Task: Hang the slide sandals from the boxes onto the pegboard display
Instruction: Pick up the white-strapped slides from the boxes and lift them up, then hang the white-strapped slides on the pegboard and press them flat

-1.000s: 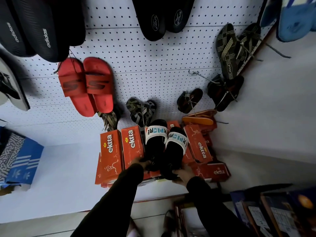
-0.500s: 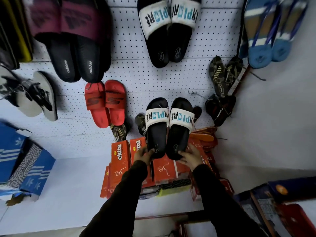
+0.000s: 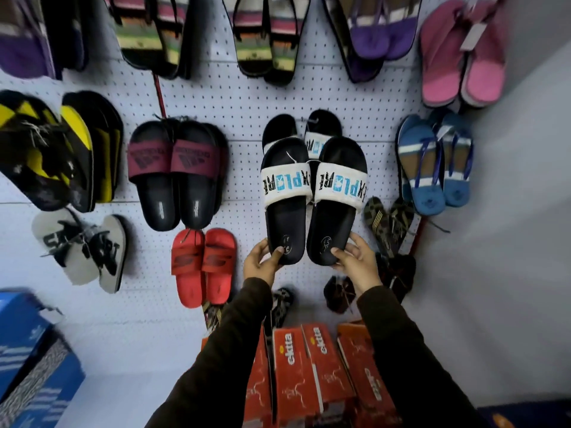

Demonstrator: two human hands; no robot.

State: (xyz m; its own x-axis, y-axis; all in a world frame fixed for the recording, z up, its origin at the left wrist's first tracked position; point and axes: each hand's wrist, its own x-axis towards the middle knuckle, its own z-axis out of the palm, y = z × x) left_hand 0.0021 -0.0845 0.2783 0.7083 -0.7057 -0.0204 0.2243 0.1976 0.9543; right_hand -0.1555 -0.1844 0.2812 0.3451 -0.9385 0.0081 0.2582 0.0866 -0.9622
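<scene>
I hold a pair of black slide sandals with white "EXPLORE" straps upright against the white pegboard (image 3: 247, 100). My left hand (image 3: 261, 262) grips the heel of the left slide (image 3: 285, 193). My right hand (image 3: 358, 262) grips the heel of the right slide (image 3: 336, 196). Their toes overlap a matching hung pair (image 3: 312, 131) just above and behind. Orange "ektta" boxes (image 3: 312, 366) stand below my forearms.
Hung pairs surround the spot: maroon-strapped black slides (image 3: 176, 174) at left, red slides (image 3: 202, 264) at lower left, blue sandals (image 3: 435, 165) at right, dark patterned flip-flops (image 3: 387, 227) by my right hand. Blue shoe boxes (image 3: 27, 359) sit at lower left. A grey side wall (image 3: 509, 242) bounds the right.
Both hands have lifted the slide pair from just above the orange boxes up the pegboard to the matching hung pair. My view has tilted upward, showing higher rows.
</scene>
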